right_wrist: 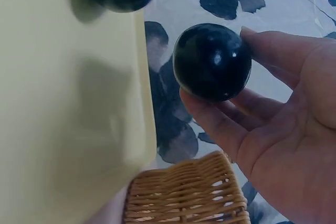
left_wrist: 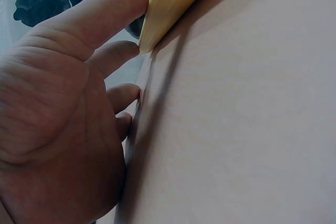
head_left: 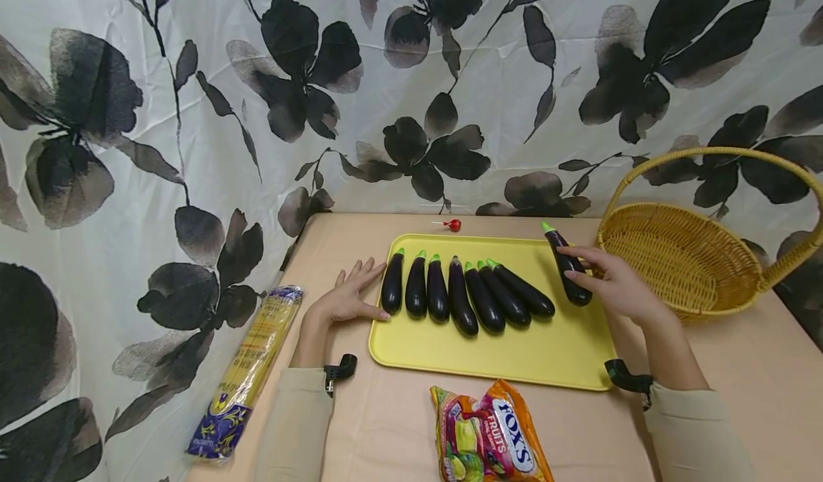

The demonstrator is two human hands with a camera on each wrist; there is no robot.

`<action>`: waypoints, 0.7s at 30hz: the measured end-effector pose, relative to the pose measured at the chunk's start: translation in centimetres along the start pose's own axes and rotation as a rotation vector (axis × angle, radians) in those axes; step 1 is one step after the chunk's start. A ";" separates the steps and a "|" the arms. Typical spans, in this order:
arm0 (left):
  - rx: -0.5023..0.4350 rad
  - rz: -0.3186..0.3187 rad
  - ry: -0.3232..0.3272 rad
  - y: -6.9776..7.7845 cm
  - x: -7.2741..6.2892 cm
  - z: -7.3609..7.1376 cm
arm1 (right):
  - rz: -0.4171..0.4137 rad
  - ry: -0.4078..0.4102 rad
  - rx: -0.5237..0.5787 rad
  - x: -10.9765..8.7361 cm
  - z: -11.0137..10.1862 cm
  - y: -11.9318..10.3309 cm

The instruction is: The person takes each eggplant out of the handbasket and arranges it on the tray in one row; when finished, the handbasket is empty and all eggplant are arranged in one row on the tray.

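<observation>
My right hand [head_left: 620,282] grips a dark purple eggplant [head_left: 566,266] with a green stem end, over the right side of the yellow tray [head_left: 424,357]. In the right wrist view, the thumb and fingers hold the round end of that eggplant [right_wrist: 212,61] from its sides. Several more eggplants [head_left: 459,300] lie side by side on the tray, stems toward the back. My left hand [head_left: 347,298], fingers spread, rests at the tray's left edge. In the left wrist view its thumb touches the tray's side [left_wrist: 163,11], and it holds nothing.
A yellow wicker basket [head_left: 681,257] with a tall handle stands right of the tray. An orange Fox's candy bag [head_left: 489,432] lies in front, and a spaghetti pack [head_left: 247,371] at the left. Behind the tray is a small red lollipop [head_left: 454,225], before a floral curtain.
</observation>
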State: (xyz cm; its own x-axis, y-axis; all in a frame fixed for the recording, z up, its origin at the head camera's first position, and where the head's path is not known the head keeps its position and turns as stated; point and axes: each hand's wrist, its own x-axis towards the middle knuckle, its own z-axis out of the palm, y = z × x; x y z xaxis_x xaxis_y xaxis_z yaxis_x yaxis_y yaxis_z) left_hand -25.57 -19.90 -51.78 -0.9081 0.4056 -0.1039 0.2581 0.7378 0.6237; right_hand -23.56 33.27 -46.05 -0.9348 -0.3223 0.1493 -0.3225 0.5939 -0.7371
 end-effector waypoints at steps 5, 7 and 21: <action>0.014 -0.002 0.002 0.0 0.0 0.0 | 0.022 -0.046 0.009 0.3 0.5 0.3; 0.015 -0.005 0.001 -0.1 0.0 -0.1 | 0.029 -0.061 0.003 0.4 0.6 0.4; 0.018 0.000 -0.002 -0.1 0.1 0.0 | 0.041 -0.133 -0.058 0.9 2.1 1.0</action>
State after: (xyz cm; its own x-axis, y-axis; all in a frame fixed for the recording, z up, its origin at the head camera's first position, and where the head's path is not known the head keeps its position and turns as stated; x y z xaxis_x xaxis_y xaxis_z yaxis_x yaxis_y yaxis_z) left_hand -25.65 -19.94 -51.89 -0.9076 0.4065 -0.1054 0.2638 0.7473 0.6099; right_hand -24.38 32.04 -48.05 -0.9206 -0.3896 0.0282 -0.2961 0.6488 -0.7010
